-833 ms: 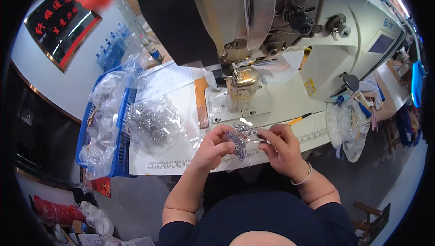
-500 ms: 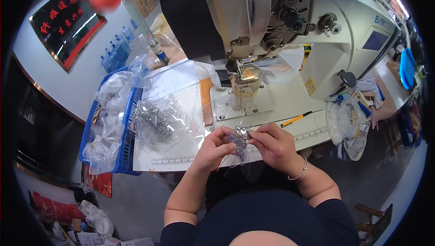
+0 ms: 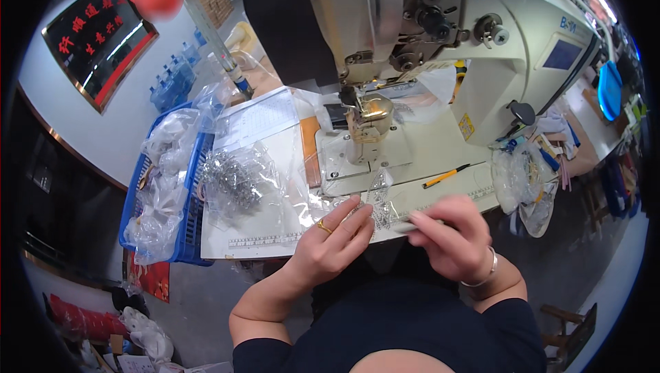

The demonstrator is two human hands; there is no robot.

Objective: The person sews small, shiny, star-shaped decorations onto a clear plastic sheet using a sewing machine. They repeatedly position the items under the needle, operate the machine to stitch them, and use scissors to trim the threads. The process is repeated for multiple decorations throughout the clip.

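My left hand (image 3: 337,239), a ring on one finger, rests at the table's front edge with its fingers stretched out. Its fingertips press on a clear plastic piece dotted with small silvery bits (image 3: 378,198), which lies flat in front of the sewing machine (image 3: 368,122). To the right my right hand (image 3: 454,235), with a bangle at the wrist, is smeared by motion. Its fingers are pinched together around a small pale thing whose kind is hidden. Left of the hands sits a clear bag of silvery pieces (image 3: 240,177).
A blue basket (image 3: 189,218) filled with plastic bags stands at the table's left. A yellow-and-black pen-like tool (image 3: 445,176) lies right of the machine's plate. A brown strip (image 3: 310,153) and a printed sheet (image 3: 258,120) lie left of it. More bags (image 3: 526,177) crowd the right edge.
Both hands held the clear piece up together before. Now it lies on the table beneath my left hand's flattened fingers, and my right hand has moved away to the right.
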